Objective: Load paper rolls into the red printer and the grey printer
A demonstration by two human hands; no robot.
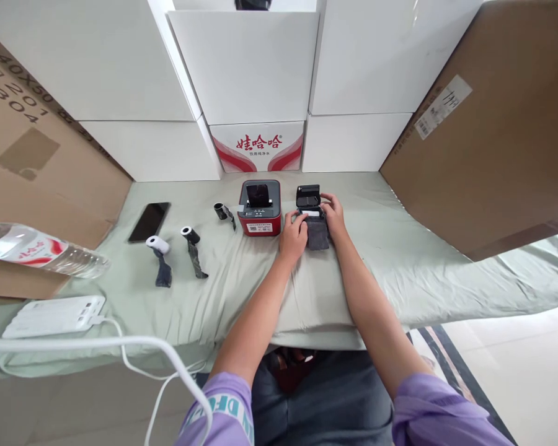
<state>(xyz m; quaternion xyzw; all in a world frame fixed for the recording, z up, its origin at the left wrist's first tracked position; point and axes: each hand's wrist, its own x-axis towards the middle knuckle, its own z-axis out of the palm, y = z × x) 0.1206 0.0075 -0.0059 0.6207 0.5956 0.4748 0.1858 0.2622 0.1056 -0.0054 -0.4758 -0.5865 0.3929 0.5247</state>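
In the head view, a small black printer (pixel 309 201) lies on the cloth with its lid flipped up. White shows in its opening, probably a paper roll (pixel 311 213), and a dark strip (pixel 317 236) hangs out toward me. My left hand (pixel 292 236) has its fingers closed at the printer's left edge, the fingertips close to the white part. Gripping the right side is my right hand (pixel 333 215), fingers curled around the edge. Just left of my hands stands a red and black box-shaped printer (pixel 260 210) with a dark panel upright on top.
Left lie a black paper roll (pixel 220 211), another black roll (pixel 190 235), a white roll (pixel 158 244), and a phone (pixel 149 222). A water bottle (pixel 41 251), power bank (pixel 54 316) and white cable (pixel 167 350) are at far left. White boxes (pixel 255 68) and cardboard (pixel 493 136) enclose the surface.
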